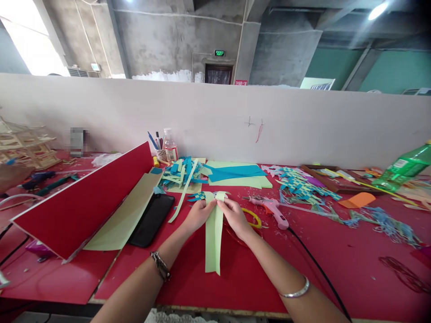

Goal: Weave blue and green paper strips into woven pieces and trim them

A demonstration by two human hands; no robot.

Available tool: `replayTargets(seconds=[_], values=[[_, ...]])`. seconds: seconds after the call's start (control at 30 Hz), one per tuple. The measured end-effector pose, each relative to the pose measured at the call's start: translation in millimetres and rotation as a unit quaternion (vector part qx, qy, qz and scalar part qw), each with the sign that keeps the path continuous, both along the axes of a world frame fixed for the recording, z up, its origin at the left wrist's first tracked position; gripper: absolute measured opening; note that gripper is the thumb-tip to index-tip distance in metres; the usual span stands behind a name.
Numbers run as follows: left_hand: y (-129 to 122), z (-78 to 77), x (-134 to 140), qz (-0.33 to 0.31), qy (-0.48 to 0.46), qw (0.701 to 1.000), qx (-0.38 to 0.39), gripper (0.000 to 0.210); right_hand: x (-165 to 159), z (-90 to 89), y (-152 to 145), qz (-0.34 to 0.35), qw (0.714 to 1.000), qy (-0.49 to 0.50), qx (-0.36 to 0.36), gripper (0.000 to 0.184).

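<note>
Both my hands meet over the red tabletop, pinching the upper part of a pale green paper strip [213, 244]. My left hand [198, 215] grips its left edge, and my right hand [235, 217] its right edge, thumbs close together. The strip hangs towards me with a lengthwise crease, and its top end curls over my fingers. Just past my left fingertips lies a small blue-and-green woven paper piece [197, 196]. A yellow ring [256, 218], perhaps a tape roll, is partly hidden behind my right hand. To its right rests a pink glue gun [274, 210].
A black phone [153, 220] lies left, beside a red upright board [97, 197]. Cut blue and green strips [180, 172] are heaped ahead, near blue paper [235, 172]. Woven pieces [299, 184] lie right. A green bottle [404, 166] leans at far right. The glue gun's black cord [313, 260] runs towards me.
</note>
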State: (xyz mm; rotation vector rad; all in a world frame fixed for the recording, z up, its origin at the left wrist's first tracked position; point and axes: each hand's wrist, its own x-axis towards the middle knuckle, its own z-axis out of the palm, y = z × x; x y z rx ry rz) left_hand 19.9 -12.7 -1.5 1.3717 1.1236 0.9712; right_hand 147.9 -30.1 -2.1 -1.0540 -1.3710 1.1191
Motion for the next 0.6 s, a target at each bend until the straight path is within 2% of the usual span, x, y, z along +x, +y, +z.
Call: replayTargets(seconds=[0.23,0.37,0.43,0.6], values=[[1.0,1.5,-2.9,0.038,-0.012,0.999,0.007,0.05,-1.4,-6.5,2.7,-0.017,0.999,0.031,-0.016,0.032],[-3.6,6.2,-1.5,-0.017,-0.006,1.0,-0.021,0.047,-0.7,-4.9,2.5,-0.034,0.997,0.064,-0.021,0.033],[-4.8,5.4,-0.2,-0.032,0.007,0.999,-0.015,0.044,0.1,-2.5,1.5,-0.043,0.998,0.048,-0.008,0.035],[-0.8,-2.7,-0.4,0.008,0.011,1.0,0.001,0.044,0.6,-0.9,-0.3,0.01,0.999,-0.036,0.001,0.036]])
